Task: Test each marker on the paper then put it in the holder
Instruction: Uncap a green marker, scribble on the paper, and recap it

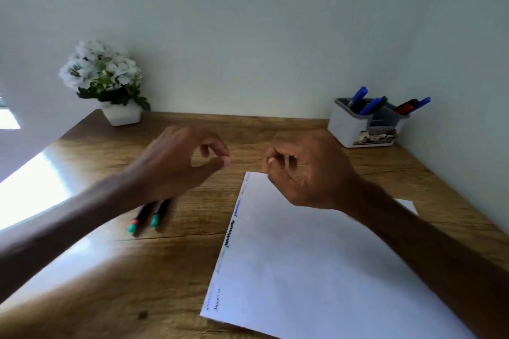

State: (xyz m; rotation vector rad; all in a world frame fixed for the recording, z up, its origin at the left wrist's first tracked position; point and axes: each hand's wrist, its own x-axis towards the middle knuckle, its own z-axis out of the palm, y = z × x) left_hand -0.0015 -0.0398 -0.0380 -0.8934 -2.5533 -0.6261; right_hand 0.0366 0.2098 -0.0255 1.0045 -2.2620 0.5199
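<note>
Hands hover curled and empty: left hand (179,165), right hand (308,170). Next step is probably gripping a marker (157,215) lying left.

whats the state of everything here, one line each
left hand: raised, fingers curled, holding nothing visible
right hand: curled above paper, contents unclear
two markers: capped, lying on the table
holder: upright, several markers inside
paper: flat, scribbles along left edge
flower pot: upright
</note>
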